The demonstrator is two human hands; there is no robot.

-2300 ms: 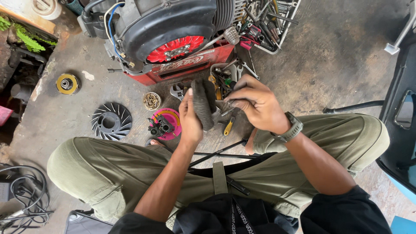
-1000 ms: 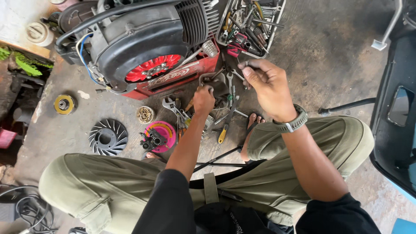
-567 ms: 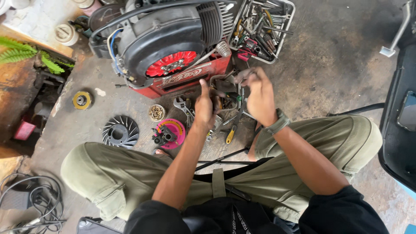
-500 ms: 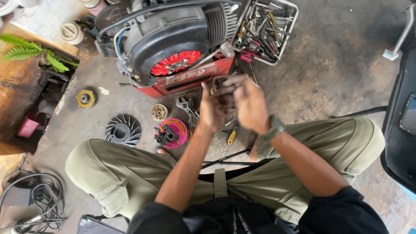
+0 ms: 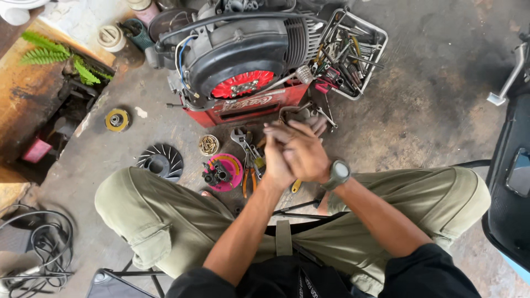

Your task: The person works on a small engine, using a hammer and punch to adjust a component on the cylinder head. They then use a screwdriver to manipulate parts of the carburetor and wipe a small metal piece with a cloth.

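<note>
Both forearms reached forward over the knees, the right hand [image 5: 303,154] overlapping the left hand [image 5: 276,163] above the floor. Their fingers curled around a dark part [image 5: 292,113], mostly hidden, just in front of the red engine stand [image 5: 243,107], beside the pliers [image 5: 248,176].

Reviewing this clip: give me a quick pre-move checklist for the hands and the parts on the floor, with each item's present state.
1. Both hands in view: ok; left hand and right hand are pressed together.
2. What they hold: cannot tell; the fingers hide it.
3. Engine seated on the red crate: ok.
4. Tool basket upright, tools inside: ok.
5. Floor near the knees: not ok; fan disc, pink dish and pliers lie loose.
</note>
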